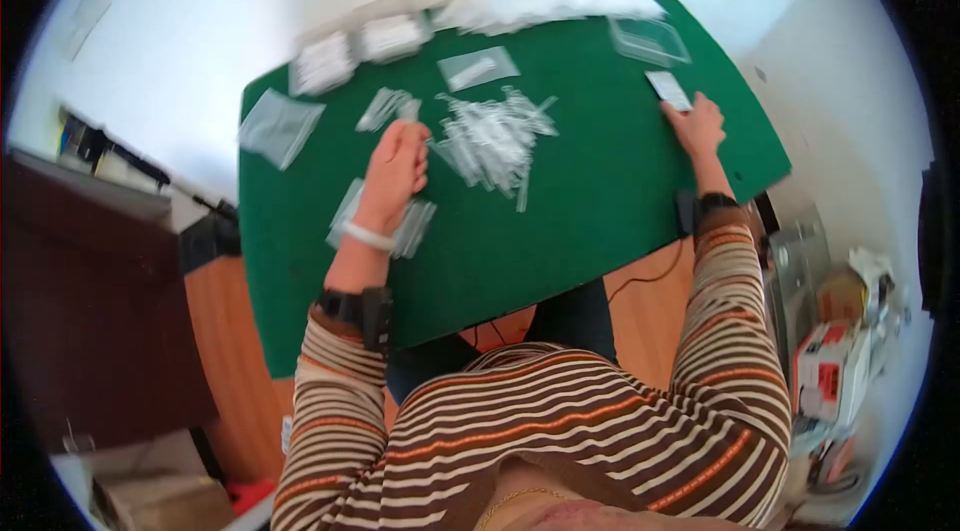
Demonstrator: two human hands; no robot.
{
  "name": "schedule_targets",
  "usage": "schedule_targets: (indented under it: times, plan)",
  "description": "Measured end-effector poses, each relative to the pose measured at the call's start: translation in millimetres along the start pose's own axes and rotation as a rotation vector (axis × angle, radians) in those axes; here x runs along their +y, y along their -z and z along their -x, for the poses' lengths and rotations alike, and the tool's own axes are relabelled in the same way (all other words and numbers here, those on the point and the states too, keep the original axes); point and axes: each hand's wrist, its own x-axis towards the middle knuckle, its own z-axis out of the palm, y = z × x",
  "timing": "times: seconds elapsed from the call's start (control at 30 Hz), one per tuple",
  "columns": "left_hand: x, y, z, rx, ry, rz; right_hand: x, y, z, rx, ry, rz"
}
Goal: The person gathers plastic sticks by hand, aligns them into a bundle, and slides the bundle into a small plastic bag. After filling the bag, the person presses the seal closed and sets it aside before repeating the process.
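Note:
My left hand (396, 169) is closed, and a small clear plastic piece (409, 109) sticks up from its fingers. Just beyond it lies a small group of clear plastic pieces (380, 109). A larger loose pile of slim clear plastic pieces (492, 139) spreads to its right. Under my left wrist, more long clear pieces (412, 229) lie side by side, partly covered by the forearm. On the right, my right hand (700, 127) has its thumb and fingers at the near edge of a small white card (668, 91) with faint print.
On the green table (590, 201), a clear bag (281, 128) lies far left. White-filled containers (324, 63) stand at the back left. Another small bag (478, 68) holds something white. White sheeting (545, 3) lines the back edge; a clear tray (648, 41) sits back right.

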Motion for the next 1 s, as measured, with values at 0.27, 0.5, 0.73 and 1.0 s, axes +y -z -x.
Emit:
schedule_targets:
  times: [0.27,0.5,0.73,1.0]
  plan:
    - [7,10,3,-0.086,0.067,0.339,-174,53,52,-0.178,0.558,-0.923]
    - [7,13,5,-0.202,0.031,0.400,-293,57,136,-0.800,0.578,-1.371]
    - [5,7,4,-0.211,0.132,0.325,-298,45,143,-0.905,0.377,-1.455]
    - [11,6,6,-0.113,0.178,0.308,-290,26,136,-0.890,0.447,-1.354]
